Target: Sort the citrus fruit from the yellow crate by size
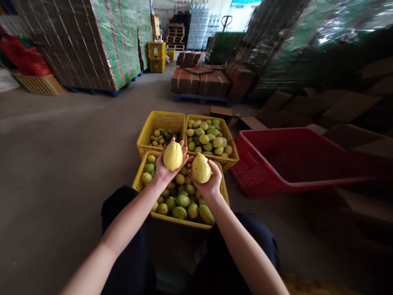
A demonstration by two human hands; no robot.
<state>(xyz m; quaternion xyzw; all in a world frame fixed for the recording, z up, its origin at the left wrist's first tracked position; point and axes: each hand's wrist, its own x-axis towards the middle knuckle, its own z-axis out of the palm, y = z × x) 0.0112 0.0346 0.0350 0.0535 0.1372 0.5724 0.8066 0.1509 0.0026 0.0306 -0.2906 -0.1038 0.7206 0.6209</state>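
A large yellow lemon (173,156) rests in my upturned left hand (164,170), its fingers curving up around the far side. My right hand (211,182) grips a second yellow lemon (201,168), with the thumb along its right side. Both hands are above the near yellow crate (181,223), which holds several green and yellow lemons (183,200). Just beyond, a yellow crate (144,133) at left has smaller lemons (157,139) in its bottom. Beside it, another yellow crate (235,153) is filled with larger lemons (204,139).
A red plastic basket (264,180) stands on the floor to the right, near loose cardboard (331,106). Ahead, brown cartons (201,84) are stacked on a blue pallet (196,98). Tall wrapped stacks (119,45) rise on both sides, with a pallet jack handle (226,21) at the back.
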